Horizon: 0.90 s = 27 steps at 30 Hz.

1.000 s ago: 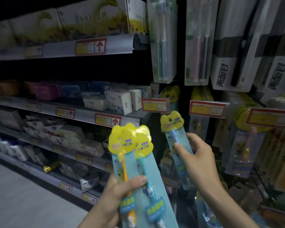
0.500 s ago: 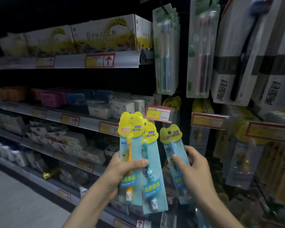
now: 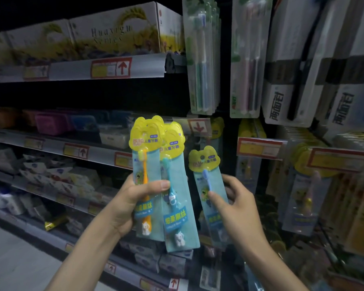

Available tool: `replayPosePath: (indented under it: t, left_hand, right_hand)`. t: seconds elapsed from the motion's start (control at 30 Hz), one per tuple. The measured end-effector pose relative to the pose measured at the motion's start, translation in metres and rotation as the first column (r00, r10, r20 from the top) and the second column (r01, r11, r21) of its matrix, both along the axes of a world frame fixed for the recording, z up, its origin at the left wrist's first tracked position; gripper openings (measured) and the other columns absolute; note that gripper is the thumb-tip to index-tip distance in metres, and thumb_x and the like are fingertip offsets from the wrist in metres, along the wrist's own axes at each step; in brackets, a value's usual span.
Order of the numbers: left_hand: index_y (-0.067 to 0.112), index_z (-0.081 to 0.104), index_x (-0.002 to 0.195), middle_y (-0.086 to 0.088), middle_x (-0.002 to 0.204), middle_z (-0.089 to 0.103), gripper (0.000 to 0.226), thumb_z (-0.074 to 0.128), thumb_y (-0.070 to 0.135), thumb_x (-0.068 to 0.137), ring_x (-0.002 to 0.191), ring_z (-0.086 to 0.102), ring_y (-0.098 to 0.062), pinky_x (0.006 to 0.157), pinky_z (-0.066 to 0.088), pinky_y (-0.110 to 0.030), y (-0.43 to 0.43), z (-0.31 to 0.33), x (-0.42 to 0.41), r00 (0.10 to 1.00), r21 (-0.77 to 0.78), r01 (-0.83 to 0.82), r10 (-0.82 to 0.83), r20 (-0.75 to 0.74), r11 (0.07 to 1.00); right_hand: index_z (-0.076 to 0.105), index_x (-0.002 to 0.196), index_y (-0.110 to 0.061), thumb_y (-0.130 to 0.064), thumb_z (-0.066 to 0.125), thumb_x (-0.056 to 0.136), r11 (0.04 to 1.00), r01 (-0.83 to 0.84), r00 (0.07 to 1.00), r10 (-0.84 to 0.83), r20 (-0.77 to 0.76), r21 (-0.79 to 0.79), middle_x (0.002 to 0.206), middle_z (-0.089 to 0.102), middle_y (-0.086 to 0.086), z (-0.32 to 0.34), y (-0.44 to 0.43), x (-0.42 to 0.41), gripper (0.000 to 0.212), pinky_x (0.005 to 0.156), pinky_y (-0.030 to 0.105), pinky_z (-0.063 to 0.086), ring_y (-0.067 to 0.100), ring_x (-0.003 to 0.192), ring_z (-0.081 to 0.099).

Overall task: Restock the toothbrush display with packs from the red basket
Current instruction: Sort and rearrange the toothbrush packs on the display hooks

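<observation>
My left hand (image 3: 132, 198) grips two children's toothbrush packs, fanned upright: one with an orange brush (image 3: 144, 156) in front and one with a teal brush (image 3: 174, 206) behind it. Both have yellow paw-shaped headers and light blue cards. My right hand (image 3: 233, 204) pinches a third pack with a blue brush (image 3: 205, 164), held upright in front of the toothbrush display (image 3: 248, 164). Its header sits just below a hanging pack of the same kind (image 3: 215, 129) on a peg. The red basket is out of view.
Adult toothbrush packs (image 3: 202, 59) hang above on pegs, with black-and-white boxed packs (image 3: 290, 80) to the right. Red price tags (image 3: 259, 148) jut out from the peg rows. Shelves of boxed goods (image 3: 105, 36) run off to the left above grey floor (image 3: 13, 263).
Both hands have risen with their packs towards the pegs. The right hand's pack now sits closer to the hanging row, and the view has tilted upward.
</observation>
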<state>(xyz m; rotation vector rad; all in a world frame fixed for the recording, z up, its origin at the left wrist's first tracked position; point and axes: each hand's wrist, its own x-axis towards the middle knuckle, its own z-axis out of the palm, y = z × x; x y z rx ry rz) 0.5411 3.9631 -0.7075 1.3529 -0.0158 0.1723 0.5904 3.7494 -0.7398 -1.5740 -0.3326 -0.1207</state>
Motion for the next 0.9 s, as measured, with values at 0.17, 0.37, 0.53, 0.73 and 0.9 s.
replayPosePath:
  t: [0.17, 0.37, 0.53, 0.73, 0.9]
  left_hand:
    - [0.004, 0.073, 0.122, -0.028, 0.126, 0.071, 0.064, 0.082, 0.020, 0.061, 0.108, 0.071, -0.044, 0.095, 0.059, -0.057, 0.001, -0.002, 0.002, 1.000, -0.016, 0.003, -0.003, 0.005, 1.000]
    - [0.004, 0.073, 0.122, -0.030, 0.124, 0.070, 0.064, 0.083, 0.019, 0.061, 0.110, 0.070, -0.050, 0.094, 0.059, -0.059, 0.000, 0.000, 0.003, 1.000, -0.018, 0.009, -0.009, 0.003, 1.000]
    - [0.004, 0.071, 0.124, -0.030, 0.127, 0.069, 0.066, 0.083, 0.019, 0.061, 0.114, 0.067, -0.052, 0.097, 0.057, -0.061, 0.002, 0.002, 0.005, 1.000, -0.032, 0.012, -0.012, 0.015, 0.999]
    - [0.001, 0.069, 0.127, -0.029, 0.126, 0.070, 0.070, 0.084, 0.018, 0.061, 0.115, 0.067, -0.053, 0.098, 0.055, -0.064, 0.000, 0.004, 0.008, 0.999, -0.057, 0.036, -0.034, 0.025, 0.998]
    - [0.003, 0.070, 0.125, -0.028, 0.124, 0.071, 0.068, 0.083, 0.018, 0.061, 0.111, 0.070, -0.049, 0.095, 0.058, -0.059, -0.002, 0.005, 0.012, 0.998, -0.065, 0.054, -0.052, 0.036, 0.996]
  right_hand:
    - [0.065, 0.109, -0.030, -0.009, 0.070, 0.097, 0.999, 0.005, 0.998, -0.007, 0.060, 0.036, 0.104, 0.078, -0.010, 0.003, 0.011, 0.009, 0.025, 0.085, 0.041, 0.063, 0.007, 0.096, 0.075]
    - [0.063, 0.110, -0.034, -0.012, 0.071, 0.097, 0.997, 0.039, 0.998, -0.043, 0.049, 0.073, 0.108, 0.075, -0.010, 0.003, 0.024, 0.028, 0.027, 0.088, 0.033, 0.060, 0.003, 0.099, 0.072]
    - [0.062, 0.112, -0.025, -0.008, 0.069, 0.098, 0.991, 0.065, 0.998, -0.065, -0.008, 0.118, 0.107, 0.076, -0.004, -0.004, 0.038, 0.039, 0.024, 0.086, 0.034, 0.061, 0.007, 0.094, 0.074]
    - [0.062, 0.111, -0.022, -0.011, 0.066, 0.100, 0.970, 0.197, 0.979, -0.188, -0.074, 0.140, 0.102, 0.076, 0.001, -0.013, 0.054, 0.056, 0.016, 0.084, 0.041, 0.061, 0.017, 0.090, 0.074]
    - [0.060, 0.111, -0.020, -0.010, 0.063, 0.101, 0.949, 0.284, 0.959, -0.276, -0.071, 0.140, 0.104, 0.071, 0.002, -0.014, 0.063, 0.073, 0.015, 0.076, 0.033, 0.054, 0.019, 0.091, 0.069]
